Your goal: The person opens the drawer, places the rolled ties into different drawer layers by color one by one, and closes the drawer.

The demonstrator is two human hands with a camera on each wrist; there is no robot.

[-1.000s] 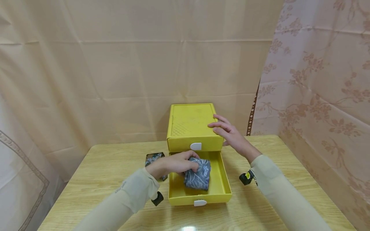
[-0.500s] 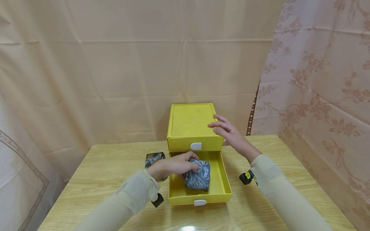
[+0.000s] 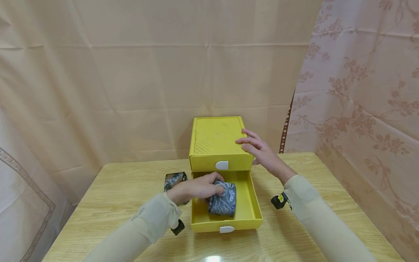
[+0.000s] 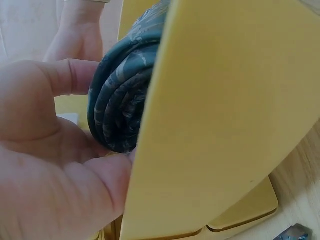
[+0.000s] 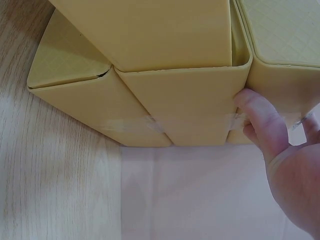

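My left hand (image 3: 203,186) pinches a rolled grey-blue cloth (image 3: 226,201) with a pale floral pattern, inside the pulled-out lower drawer (image 3: 246,207). In the left wrist view the spiral end of the cloth roll (image 4: 116,100) sits between thumb and fingers, partly hidden behind the yellow drawer wall (image 4: 225,105). My right hand (image 3: 266,155) rests on the right edge of the yellow drawer cabinet (image 3: 217,133), some fingers on its top. The right wrist view has this hand's thumb (image 5: 265,120) touching the cabinet's side (image 5: 185,100).
A dark floral cloth bundle (image 3: 173,179) lies left of the cabinet, partly behind my left wrist. The upper drawer front (image 3: 204,164), with a white handle, is closed. Everything stands on a wooden table (image 3: 131,189), with curtains (image 3: 140,80) behind and at both sides.
The cloth roll has shifted and tilted slightly in the drawer, a little to the left at the end. My right hand has stayed at the cabinet's edge.
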